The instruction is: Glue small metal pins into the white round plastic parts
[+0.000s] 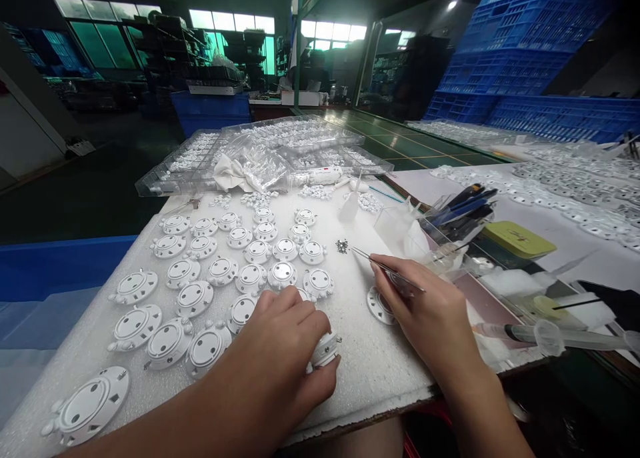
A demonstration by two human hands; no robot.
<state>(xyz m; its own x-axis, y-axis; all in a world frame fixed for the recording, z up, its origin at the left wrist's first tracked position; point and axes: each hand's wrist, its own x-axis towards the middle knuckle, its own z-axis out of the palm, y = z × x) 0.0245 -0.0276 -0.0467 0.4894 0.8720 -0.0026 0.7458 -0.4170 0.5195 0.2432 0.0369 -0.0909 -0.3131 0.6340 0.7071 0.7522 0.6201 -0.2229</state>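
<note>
My left hand (287,351) is closed around a small white part (326,350), which shows between thumb and fingers with a tiny dark bit at its edge. My right hand (425,311) grips metal tweezers (390,268) in a pinch. The tweezers' tips are just right of a small pile of dark tiny pieces (342,246) on the white foam sheet (360,371). Partly behind my right hand lies a white round piece (380,306). Left of my hands, several white disc-shaped pieces (195,299) with small side knobs sit in loose rows; my left hand covers some.
Clear trays (175,171) of small white parts stand at the back. On the right are a divided box with tools (463,205), a yellow-green tin (519,239) and a syringe (570,337). A clear nozzle-topped bottle (350,205) stands beyond the pile. Blue crates (520,65) rise behind.
</note>
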